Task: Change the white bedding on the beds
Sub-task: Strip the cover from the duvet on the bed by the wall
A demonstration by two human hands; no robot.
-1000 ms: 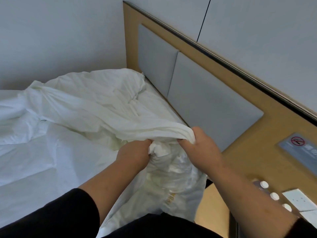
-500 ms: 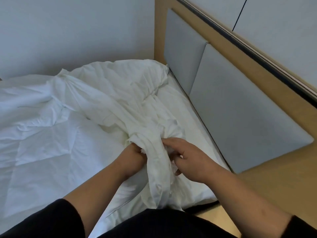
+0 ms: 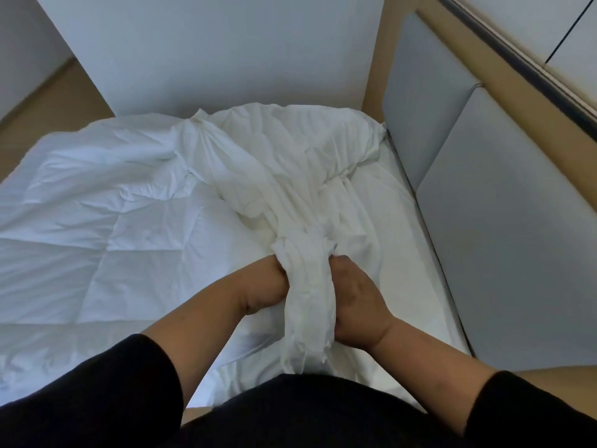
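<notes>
Pale walls [image 3: 210, 53] are closing in the far side of a bed [image 3: 429, 305] whose headboard [image 3: 504, 240], grey padded panels in a wooden frame, is running along its right edge. A white cover [image 3: 290, 176] is lying bunched on the bed towards the headboard edge, gathered into a thick rope at the near edge. The left hand [image 3: 266, 286] is gripping that rope from the left, fingers buried in the folds; the right hand [image 3: 355, 305] is clutching it from the right, both grips closed tight on the cloth. A quilted white duvet [image 3: 97, 215] is spreading flat across the left part of the bed. Black sleeves [image 3: 106, 396] are filling the near edge of the view.
</notes>
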